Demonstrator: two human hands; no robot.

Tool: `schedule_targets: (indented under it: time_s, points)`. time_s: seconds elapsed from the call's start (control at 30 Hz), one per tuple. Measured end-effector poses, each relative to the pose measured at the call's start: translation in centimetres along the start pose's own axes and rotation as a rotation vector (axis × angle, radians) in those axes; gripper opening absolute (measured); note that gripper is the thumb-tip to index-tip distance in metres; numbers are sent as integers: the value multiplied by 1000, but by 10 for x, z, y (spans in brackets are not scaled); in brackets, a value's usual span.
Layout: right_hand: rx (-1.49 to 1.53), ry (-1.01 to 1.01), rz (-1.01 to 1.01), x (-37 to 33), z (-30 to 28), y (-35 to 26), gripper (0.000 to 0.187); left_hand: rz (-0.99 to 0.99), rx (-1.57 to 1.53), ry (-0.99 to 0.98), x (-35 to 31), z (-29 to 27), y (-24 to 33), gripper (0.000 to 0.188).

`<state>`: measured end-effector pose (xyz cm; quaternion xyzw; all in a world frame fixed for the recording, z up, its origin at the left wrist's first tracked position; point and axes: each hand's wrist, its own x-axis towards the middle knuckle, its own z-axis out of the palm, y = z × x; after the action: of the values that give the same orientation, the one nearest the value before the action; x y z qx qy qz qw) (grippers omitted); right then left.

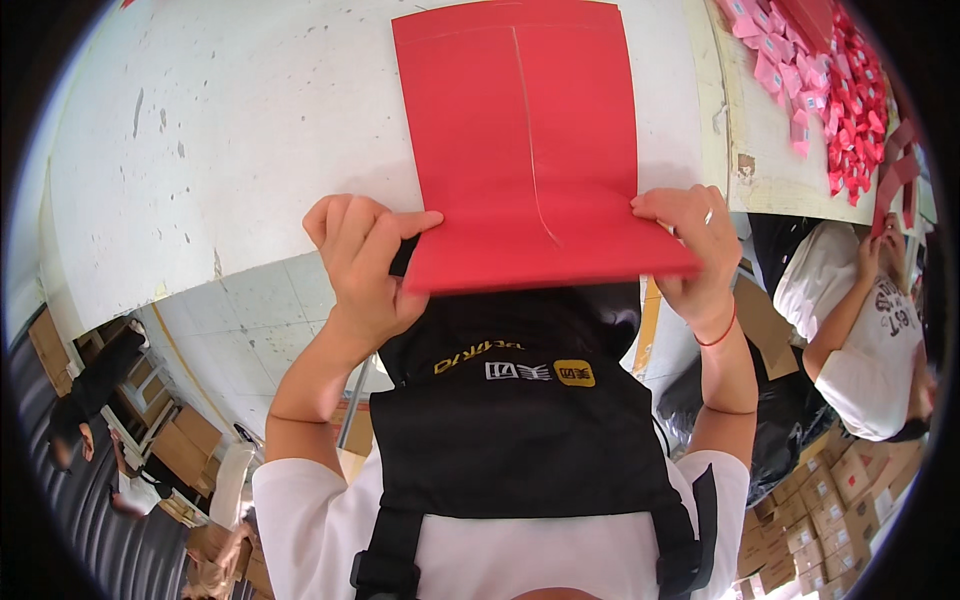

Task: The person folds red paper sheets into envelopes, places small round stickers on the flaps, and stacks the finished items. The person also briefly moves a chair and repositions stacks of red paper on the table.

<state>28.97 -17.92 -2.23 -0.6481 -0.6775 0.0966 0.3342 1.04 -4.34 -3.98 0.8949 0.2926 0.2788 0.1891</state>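
A large red sheet (470, 120), stiff like card, lies on the white table with its near end bent up toward me. A pale crease line runs down its middle, and a fainter one crosses near the far edge. My left hand (365, 250) pinches the near left corner between thumb and fingers. At the near right corner my right hand (695, 240), with a ring and a red wrist string, grips the sheet the same way. The sheet's near edge is slightly blurred and hangs just past the table edge, in front of my black apron (520, 440).
The white table (200, 150) has dark scuffs. Pink and red folded paper pieces (815, 90) are heaped on the far right table. A co-worker (860, 310) there handles a red strip. Cardboard boxes (830, 510) stand at the lower right, and other people (95, 390) are at the left.
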Motion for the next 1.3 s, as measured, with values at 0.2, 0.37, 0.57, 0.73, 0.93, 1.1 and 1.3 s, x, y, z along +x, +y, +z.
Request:
schedule_targets:
  time_s: [0.2, 0.37, 0.57, 0.73, 0.93, 1.1, 1.3]
  points:
    - [31, -64, 408, 26, 4, -11, 25, -207, -44, -21, 17, 6, 6, 20]
    - [189, -37, 507, 31, 6, -10, 35, -186, -32, -44, 32, 3, 10, 26]
    - [109, -93, 472, 34, 7, -7, 35, -230, 180, -106, 29, 10, 11, 28]
    - [110, -154, 400, 41, 3, 2, 33, 15, 97, 124, 59, 9, 22, 43]
    - [112, -228, 430, 48, -3, 4, 32, 307, 274, -213, 106, 60, 40, 41]
    - [95, -211, 400, 48, -1, 0, 35, 317, 105, 99, 105, 83, 28, 36]
    - [-250, 133, -74, 19, 3, -1, 32, 371, 191, 110, 108, 99, 35, 18]
